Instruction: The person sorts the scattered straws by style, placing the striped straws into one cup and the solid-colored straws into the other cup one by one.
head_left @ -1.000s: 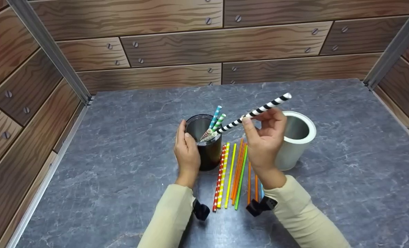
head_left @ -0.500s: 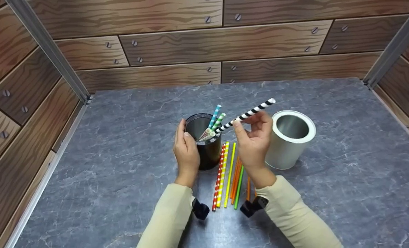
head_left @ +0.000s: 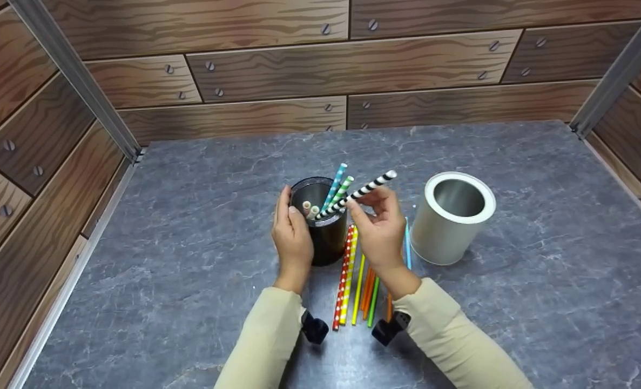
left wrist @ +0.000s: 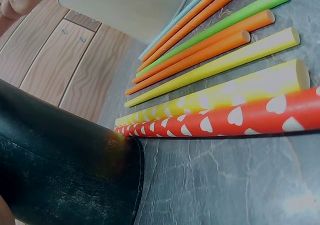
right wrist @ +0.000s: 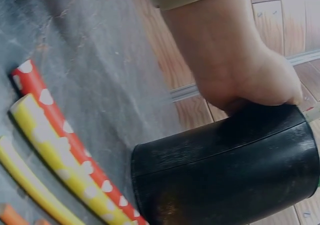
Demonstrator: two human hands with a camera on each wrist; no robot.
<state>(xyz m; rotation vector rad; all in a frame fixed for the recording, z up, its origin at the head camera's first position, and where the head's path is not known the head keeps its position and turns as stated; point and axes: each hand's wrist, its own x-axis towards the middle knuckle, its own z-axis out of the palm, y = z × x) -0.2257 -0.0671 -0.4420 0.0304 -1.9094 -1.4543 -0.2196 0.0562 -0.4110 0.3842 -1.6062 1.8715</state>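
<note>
My left hand (head_left: 292,240) holds the left side of a black can (head_left: 328,246), its thumb on the near side. In my right hand (head_left: 379,232), thumb and fingers pinch a black-and-white striped paper straw (head_left: 374,185). That straw slants over the can's right rim, its lower end inside the mouth. A blue straw (head_left: 336,181) and a green-and-white straw (head_left: 344,187) lean in the same can, beside two pale straw ends (head_left: 314,211). The right wrist view shows the left hand (right wrist: 250,80) against the black can near its rim.
A white can (head_left: 442,240) stands to the right of my right hand. Between the cans lie several straws: a red one with white hearts (left wrist: 235,116), a spotted yellow one (left wrist: 250,87), and thinner yellow, orange, green and blue ones. Wood-patterned walls (head_left: 277,70) enclose the table.
My right hand has moved left and down, bringing the striped straw's end into the black can. Inside, the two pale straw ends have shifted left. The left hand stays in place.
</note>
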